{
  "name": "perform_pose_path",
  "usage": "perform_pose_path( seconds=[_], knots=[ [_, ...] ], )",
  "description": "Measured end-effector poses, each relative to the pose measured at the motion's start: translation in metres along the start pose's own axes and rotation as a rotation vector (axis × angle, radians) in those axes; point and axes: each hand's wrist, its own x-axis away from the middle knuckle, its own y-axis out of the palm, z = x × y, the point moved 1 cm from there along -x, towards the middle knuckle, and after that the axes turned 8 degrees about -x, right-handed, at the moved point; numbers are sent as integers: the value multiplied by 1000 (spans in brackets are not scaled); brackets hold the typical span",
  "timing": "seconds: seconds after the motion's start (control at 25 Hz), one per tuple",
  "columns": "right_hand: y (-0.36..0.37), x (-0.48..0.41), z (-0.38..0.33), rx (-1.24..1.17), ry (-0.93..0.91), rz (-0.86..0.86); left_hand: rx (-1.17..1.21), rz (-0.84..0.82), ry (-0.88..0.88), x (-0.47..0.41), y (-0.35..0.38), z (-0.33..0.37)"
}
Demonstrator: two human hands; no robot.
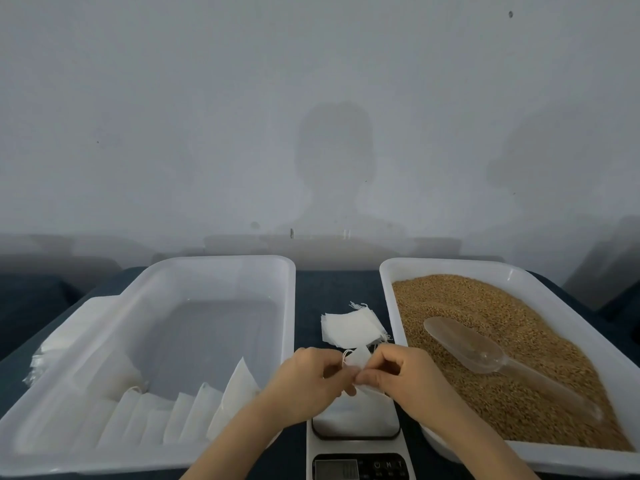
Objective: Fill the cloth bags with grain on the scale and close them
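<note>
In the left half of the frame I see the white tub [221, 261], and along its near edge a row of filled bags [194, 417] stands leaning. I take those as finished, so a fair share of the work is behind me.

Just right of the tub, low in the middle, my left hand [304, 382] pinches one side of a small cloth bag [356, 360], its string loop poking out by my fingertips. The bag hangs over the scale [356, 441] at the bottom centre. The scale's display is too blurred to read.

Above my hands lies a stack of empty bags [349, 329], so plenty is left to fill. My right hand [405, 375] pinches the bag's other side, fingers curled tight. The bag looks flat, so I judge I am opening it rather than closing it.

On the right, the grain [485, 296] fills the second tub [388, 306], and the clear scoop [485, 351] rests on top of it, untouched.
</note>
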Motion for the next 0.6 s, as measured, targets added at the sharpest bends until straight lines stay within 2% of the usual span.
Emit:
perform_pose_path(
  seconds=[0.08,0.16,0.24,0.32,0.4,0.6],
  knots=[
    [-2,0,-3,68,-63,73,1,36,-25,-1,-1,1],
    [-3,2,-5,357,-255,110,-34,60,-51,-3,-2,4],
    [-2,4,-8,724,-484,48,-12,73,-69,-5,-2,7],
    [-2,6,-11,883,-557,0,3,110,-64,-6,-1,12],
    [-1,7,-15,904,-522,38,-31,186,-20,-3,-1,16],
    [1,0,-19,509,-120,141,-222,275,114,8,3,31]
  ],
)
